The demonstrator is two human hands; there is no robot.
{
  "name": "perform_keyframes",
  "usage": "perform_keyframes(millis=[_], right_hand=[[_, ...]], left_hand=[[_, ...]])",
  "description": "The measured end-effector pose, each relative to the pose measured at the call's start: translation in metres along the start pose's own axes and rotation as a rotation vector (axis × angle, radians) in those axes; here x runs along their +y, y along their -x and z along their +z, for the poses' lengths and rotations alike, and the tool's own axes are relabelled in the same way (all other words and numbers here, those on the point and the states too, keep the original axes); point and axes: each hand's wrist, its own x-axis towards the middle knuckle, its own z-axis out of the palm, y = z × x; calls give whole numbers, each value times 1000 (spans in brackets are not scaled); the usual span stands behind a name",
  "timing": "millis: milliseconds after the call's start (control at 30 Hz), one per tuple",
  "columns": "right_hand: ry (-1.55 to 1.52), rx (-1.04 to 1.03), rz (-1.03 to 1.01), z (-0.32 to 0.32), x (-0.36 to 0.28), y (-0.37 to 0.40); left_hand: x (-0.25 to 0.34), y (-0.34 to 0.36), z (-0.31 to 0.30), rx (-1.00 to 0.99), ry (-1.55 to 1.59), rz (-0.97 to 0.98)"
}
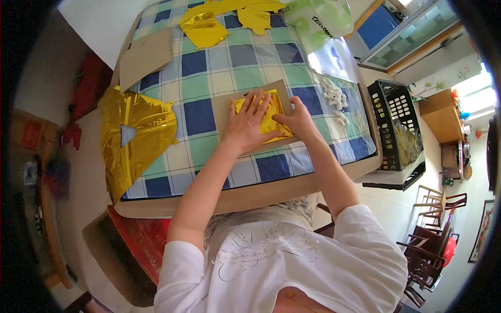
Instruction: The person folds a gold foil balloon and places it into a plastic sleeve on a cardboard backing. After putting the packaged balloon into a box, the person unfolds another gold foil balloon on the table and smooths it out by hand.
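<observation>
A folded piece of shiny gold foil (270,124) lies on a brown cardboard sheet (223,112) on the checked cloth. My left hand (246,121) rests flat on the foil's left part, its fingers spread. At the foil's right edge is my right hand (302,121), with its thumb and fingers apart, touching the foil and the cardboard's edge. Part of the foil is hidden under both hands.
Large gold foil (141,130) hangs over the left edge of the checked surface (195,116). Another cardboard piece (147,58) lies behind it. More gold foil (204,28), a green-white bag (321,18) and white strands (334,96) lie farther back. A black crate (392,125) stands right.
</observation>
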Motion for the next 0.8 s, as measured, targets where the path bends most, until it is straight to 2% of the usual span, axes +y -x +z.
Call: perform_keyframes(millis=[33,133,233,367,467,533,633,733,800], right_hand=[[14,15,-4,-3,-2,1],[-293,-93,102,-13,10,2],[-385,-81,232,-30,12,14],[-416,-40,255,-44,32,29],[-596,23,209,-54,65,38],[-475,14,266,-71,55,47],[-402,6,280,-82,53,58],[-408,51,238,-80,69,55],[-381,38,266,-82,65,53]], left_hand=[[0,-1,-3,15,49,1],[-18,-18,-3,192,157,55],[-59,-64,-25,111,156,-37],[-107,-87,-24,-20,-224,-66],[-83,-59,-33,-110,-330,-65],[-40,-37,-56,-256,-327,-112],[-33,-19,-50,-164,-236,-69],[-44,-26,-39,177,-227,120],[-47,-40,-34,68,-288,49]])
